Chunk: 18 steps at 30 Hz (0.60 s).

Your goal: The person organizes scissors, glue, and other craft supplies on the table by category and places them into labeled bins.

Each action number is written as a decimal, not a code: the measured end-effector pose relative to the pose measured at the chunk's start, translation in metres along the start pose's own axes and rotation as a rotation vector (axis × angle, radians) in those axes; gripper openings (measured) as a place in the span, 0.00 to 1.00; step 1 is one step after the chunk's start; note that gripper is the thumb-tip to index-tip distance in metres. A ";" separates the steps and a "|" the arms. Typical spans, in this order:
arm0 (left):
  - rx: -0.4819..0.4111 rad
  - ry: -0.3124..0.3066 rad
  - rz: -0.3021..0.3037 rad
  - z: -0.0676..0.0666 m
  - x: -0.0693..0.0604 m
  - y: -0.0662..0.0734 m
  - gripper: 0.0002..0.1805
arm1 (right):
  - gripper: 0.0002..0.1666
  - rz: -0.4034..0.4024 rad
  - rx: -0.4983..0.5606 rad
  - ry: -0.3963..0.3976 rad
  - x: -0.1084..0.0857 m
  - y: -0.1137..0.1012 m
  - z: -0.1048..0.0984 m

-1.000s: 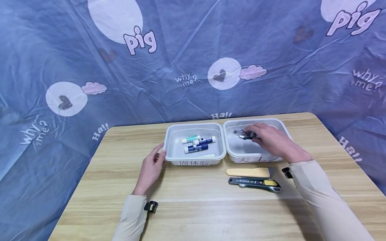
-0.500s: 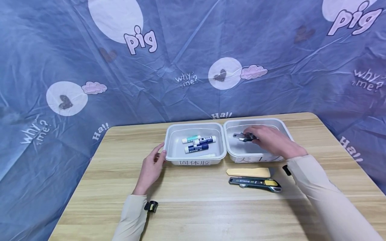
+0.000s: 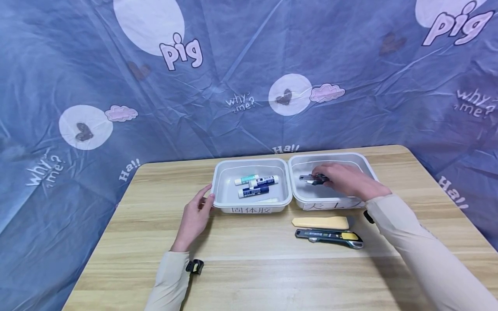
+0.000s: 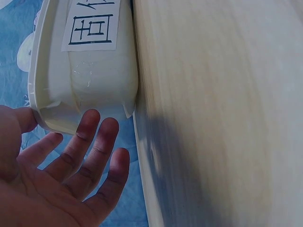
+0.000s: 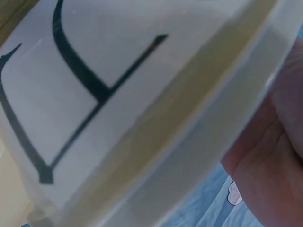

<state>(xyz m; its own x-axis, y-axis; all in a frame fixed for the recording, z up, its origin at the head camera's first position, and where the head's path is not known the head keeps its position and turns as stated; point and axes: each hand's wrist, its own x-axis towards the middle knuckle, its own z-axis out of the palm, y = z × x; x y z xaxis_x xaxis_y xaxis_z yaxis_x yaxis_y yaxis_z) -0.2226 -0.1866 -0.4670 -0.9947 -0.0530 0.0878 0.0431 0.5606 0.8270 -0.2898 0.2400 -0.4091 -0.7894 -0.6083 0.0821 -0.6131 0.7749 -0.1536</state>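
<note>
My right hand point(image 3: 344, 179) grips a dark utility knife point(image 3: 311, 178) low inside the right white plastic box point(image 3: 333, 200). In the right wrist view, that box's labelled wall point(image 5: 94, 123) covers most of the view and hides the knife; only part of the hand point(image 5: 279, 137) shows past the rim. My left hand point(image 3: 196, 219) touches the left corner of the other white box point(image 3: 250, 205). The left wrist view shows its thumb at the rim and its fingers point(image 4: 102, 142) spread and loosely bent beside the wall. Several glue sticks point(image 3: 253, 191) lie in this left box.
In front of the right box, a knife-shaped piece with a yellow handle point(image 3: 320, 223) and a green-black utility knife point(image 3: 328, 238) lie side by side on the wooden table point(image 3: 249, 280). Behind the table hangs a blue printed cloth point(image 3: 218, 125). The boxes stand side by side.
My right hand has gone slightly lower and left in the right box, with the utility knife still in its grip. My left hand and the left box have stayed put.
</note>
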 end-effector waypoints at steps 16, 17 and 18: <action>-0.004 -0.006 -0.005 -0.001 0.000 0.001 0.25 | 0.17 0.017 0.046 -0.092 0.007 0.006 0.011; -0.005 -0.006 -0.005 -0.001 0.000 0.000 0.25 | 0.17 0.018 0.049 -0.103 0.007 0.006 0.012; -0.005 -0.006 -0.005 -0.001 0.000 0.000 0.25 | 0.17 0.019 0.050 -0.112 0.007 0.006 0.012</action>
<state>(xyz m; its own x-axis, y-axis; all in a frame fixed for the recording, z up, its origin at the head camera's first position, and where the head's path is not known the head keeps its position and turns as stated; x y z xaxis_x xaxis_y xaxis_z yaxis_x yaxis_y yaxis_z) -0.2226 -0.1874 -0.4660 -0.9954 -0.0514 0.0803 0.0383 0.5561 0.8302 -0.2987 0.2382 -0.4217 -0.7906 -0.6115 -0.0315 -0.5940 0.7785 -0.2028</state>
